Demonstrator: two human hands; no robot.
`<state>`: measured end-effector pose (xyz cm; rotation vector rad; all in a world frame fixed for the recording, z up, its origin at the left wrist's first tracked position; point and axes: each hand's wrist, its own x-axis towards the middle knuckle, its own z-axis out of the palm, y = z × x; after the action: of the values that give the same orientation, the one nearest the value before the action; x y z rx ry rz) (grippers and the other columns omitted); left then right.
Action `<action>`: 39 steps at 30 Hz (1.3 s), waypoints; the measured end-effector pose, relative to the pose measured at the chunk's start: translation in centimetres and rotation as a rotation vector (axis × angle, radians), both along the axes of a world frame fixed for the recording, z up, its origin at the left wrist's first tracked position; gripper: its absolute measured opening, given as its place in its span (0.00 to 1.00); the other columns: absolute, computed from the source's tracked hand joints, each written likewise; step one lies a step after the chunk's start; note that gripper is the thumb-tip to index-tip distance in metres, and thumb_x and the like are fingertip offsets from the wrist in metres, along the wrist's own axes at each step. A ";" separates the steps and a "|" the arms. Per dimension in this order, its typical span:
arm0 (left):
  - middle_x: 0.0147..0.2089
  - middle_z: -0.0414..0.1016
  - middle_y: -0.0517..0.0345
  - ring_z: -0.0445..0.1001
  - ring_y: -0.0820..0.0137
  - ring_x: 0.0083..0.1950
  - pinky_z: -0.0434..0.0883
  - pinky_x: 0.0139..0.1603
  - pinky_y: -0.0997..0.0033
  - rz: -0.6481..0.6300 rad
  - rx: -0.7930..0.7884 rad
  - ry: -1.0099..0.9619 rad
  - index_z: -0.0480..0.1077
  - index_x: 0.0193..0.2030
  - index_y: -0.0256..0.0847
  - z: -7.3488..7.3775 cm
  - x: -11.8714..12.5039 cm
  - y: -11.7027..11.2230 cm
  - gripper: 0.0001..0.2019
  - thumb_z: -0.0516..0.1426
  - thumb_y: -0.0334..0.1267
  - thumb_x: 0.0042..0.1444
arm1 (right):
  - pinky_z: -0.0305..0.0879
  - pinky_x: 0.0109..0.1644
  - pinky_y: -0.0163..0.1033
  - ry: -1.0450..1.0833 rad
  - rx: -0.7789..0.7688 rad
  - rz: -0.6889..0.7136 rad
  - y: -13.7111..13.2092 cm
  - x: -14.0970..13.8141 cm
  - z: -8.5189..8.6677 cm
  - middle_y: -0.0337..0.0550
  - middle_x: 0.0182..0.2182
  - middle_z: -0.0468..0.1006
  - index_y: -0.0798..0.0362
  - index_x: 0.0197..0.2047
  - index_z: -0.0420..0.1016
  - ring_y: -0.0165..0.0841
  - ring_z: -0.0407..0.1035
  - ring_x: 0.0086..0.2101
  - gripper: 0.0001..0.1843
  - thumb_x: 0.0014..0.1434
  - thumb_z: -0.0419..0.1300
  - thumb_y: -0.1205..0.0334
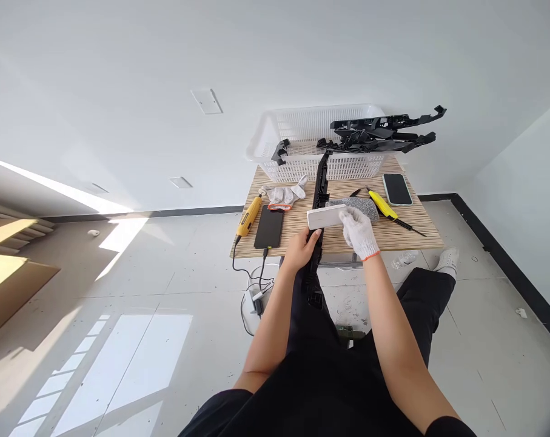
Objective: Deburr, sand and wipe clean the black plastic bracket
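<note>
My bare left hand (302,249) is closed around a long black plastic trim piece (321,185), which slants from the basket's front down over my leg. My right hand (359,232), in a white knit glove with an orange cuff, pinches the right end of a flat white rectangular block (326,216). The block lies across the black piece just above my left fingers; whether it touches the piece I cannot tell. Behind the block a grey rolled cloth (370,208) rests on the table, partly hidden by the block and glove.
A white plastic basket (302,169) with several black parts (379,133) stands at the table's back. On the striped table (411,233) lie a yellow rotary tool (249,217), a black power bank or phone (269,227), a glove (286,195), a yellow utility knife (382,204) and a phone (397,189).
</note>
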<state>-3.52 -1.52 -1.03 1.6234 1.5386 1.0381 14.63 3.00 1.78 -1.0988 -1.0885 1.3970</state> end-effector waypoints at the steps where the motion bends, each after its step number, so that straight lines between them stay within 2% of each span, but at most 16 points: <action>1: 0.28 0.75 0.55 0.74 0.63 0.31 0.65 0.31 0.69 -0.006 -0.006 -0.003 0.71 0.37 0.42 0.0 0.0 0.0 0.22 0.51 0.59 0.64 | 0.41 0.10 0.29 0.035 0.022 0.032 -0.1 0.3 0.0 0.24 0.10 0.59 0.50 0.46 0.72 0.24 0.46 0.09 0.21 0.54 0.64 0.46; 3: 0.28 0.75 0.56 0.74 0.64 0.31 0.64 0.32 0.70 -0.016 -0.009 -0.002 0.71 0.37 0.42 -0.1 -0.1 0.0 0.21 0.51 0.58 0.65 | 0.42 0.11 0.29 0.119 0.038 0.072 -0.1 0.9 -0.1 0.24 0.11 0.61 0.50 0.50 0.71 0.24 0.47 0.09 0.22 0.54 0.61 0.49; 8: 0.30 0.75 0.56 0.72 0.65 0.31 0.61 0.32 0.70 -0.021 0.015 0.066 0.71 0.41 0.41 -0.1 -0.1 0.1 0.18 0.49 0.53 0.67 | 0.58 0.14 0.32 0.191 -0.008 0.139 0.5 1.0 -0.6 0.33 0.20 0.72 0.51 0.46 0.69 0.31 0.68 0.16 0.21 0.51 0.57 0.50; 10: 0.30 0.75 0.56 0.70 0.66 0.31 0.60 0.33 0.70 -0.017 0.022 0.096 0.71 0.41 0.40 -0.1 -0.1 0.2 0.17 0.49 0.51 0.67 | 0.60 0.15 0.31 0.176 0.033 0.130 0.6 0.7 -0.7 0.34 0.25 0.74 0.50 0.44 0.68 0.30 0.70 0.18 0.20 0.52 0.59 0.48; 13: 0.30 0.73 0.56 0.70 0.66 0.31 0.58 0.32 0.70 -0.018 0.043 0.118 0.70 0.38 0.40 -0.1 -0.1 0.2 0.17 0.49 0.51 0.67 | 0.59 0.16 0.29 0.134 0.054 0.038 0.5 0.3 -0.8 0.35 0.36 0.75 0.48 0.42 0.65 0.24 0.69 0.19 0.20 0.52 0.63 0.45; 17: 0.26 0.70 0.58 0.67 0.67 0.28 0.56 0.30 0.70 -0.010 0.033 0.127 0.68 0.36 0.41 -0.2 0.0 0.2 0.19 0.49 0.53 0.67 | 0.65 0.21 0.29 -0.070 0.061 0.010 0.4 -0.1 -0.9 0.36 0.44 0.75 0.47 0.45 0.67 0.23 0.71 0.23 0.20 0.52 0.66 0.49; 21: 0.24 0.66 0.60 0.64 0.69 0.26 0.54 0.30 0.70 -0.008 0.027 0.118 0.65 0.32 0.42 -0.2 0.0 0.1 0.20 0.48 0.55 0.67 | 0.68 0.24 0.30 -0.090 0.071 -0.090 0.8 -0.4 -1.1 0.36 0.40 0.75 0.46 0.48 0.66 0.23 0.70 0.24 0.20 0.55 0.63 0.50; 23: 0.24 0.64 0.61 0.62 0.70 0.26 0.53 0.30 0.70 -0.014 0.021 0.113 0.63 0.31 0.42 -0.1 0.1 0.0 0.20 0.48 0.55 0.67 | 0.70 0.26 0.32 -0.091 0.093 -0.030 1.0 -0.5 -1.2 0.36 0.38 0.76 0.47 0.49 0.67 0.25 0.71 0.25 0.21 0.55 0.64 0.50; 30: 0.23 0.63 0.61 0.62 0.70 0.26 0.53 0.30 0.70 -0.011 0.019 0.128 0.62 0.31 0.42 0.2 0.2 0.1 0.19 0.49 0.54 0.67 | 0.72 0.29 0.34 -0.087 0.152 -0.004 1.0 -0.7 -1.5 0.40 0.45 0.77 0.47 0.49 0.73 0.28 0.72 0.30 0.21 0.54 0.66 0.50; 32: 0.24 0.63 0.61 0.62 0.70 0.26 0.53 0.30 0.70 -0.015 0.022 0.127 0.62 0.31 0.42 0.1 0.2 0.1 0.19 0.49 0.54 0.67 | 0.72 0.30 0.35 -0.110 0.145 -0.049 1.0 -0.9 -1.6 0.41 0.45 0.78 0.48 0.50 0.74 0.29 0.73 0.32 0.21 0.55 0.65 0.49; 34: 0.22 0.61 0.62 0.60 0.71 0.25 0.52 0.29 0.70 0.002 0.022 0.143 0.59 0.28 0.43 0.0 0.2 0.1 0.20 0.50 0.54 0.66 | 0.73 0.35 0.36 -0.152 0.193 -0.076 0.9 -1.1 -1.6 0.42 0.47 0.78 0.48 0.49 0.75 0.30 0.73 0.36 0.21 0.55 0.65 0.49; 36: 0.21 0.55 0.63 0.57 0.71 0.24 0.50 0.28 0.69 0.039 0.027 0.169 0.55 0.26 0.43 0.0 0.2 0.1 0.21 0.51 0.53 0.66 | 0.74 0.40 0.37 -0.202 0.271 -0.035 0.7 -1.4 -1.7 0.42 0.48 0.78 0.48 0.48 0.76 0.32 0.73 0.40 0.20 0.54 0.67 0.49; 37: 0.20 0.54 0.63 0.55 0.72 0.23 0.49 0.28 0.69 0.047 0.030 0.174 0.54 0.25 0.43 0.0 0.3 0.1 0.22 0.51 0.53 0.66 | 0.74 0.42 0.38 -0.205 0.294 -0.025 0.7 -1.6 -1.7 0.43 0.48 0.78 0.48 0.48 0.77 0.33 0.72 0.41 0.20 0.53 0.67 0.49; 39: 0.21 0.54 0.63 0.56 0.72 0.24 0.50 0.28 0.69 0.021 0.031 0.155 0.54 0.26 0.43 0.1 0.3 0.1 0.21 0.51 0.53 0.66 | 0.74 0.41 0.38 -0.160 0.275 -0.089 0.6 -1.9 -1.9 0.43 0.47 0.77 0.47 0.49 0.76 0.32 0.72 0.39 0.20 0.55 0.66 0.49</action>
<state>-3.22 -1.42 -0.97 1.7483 1.6505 0.9708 12.74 3.60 -0.09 -1.0559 -1.2874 1.0671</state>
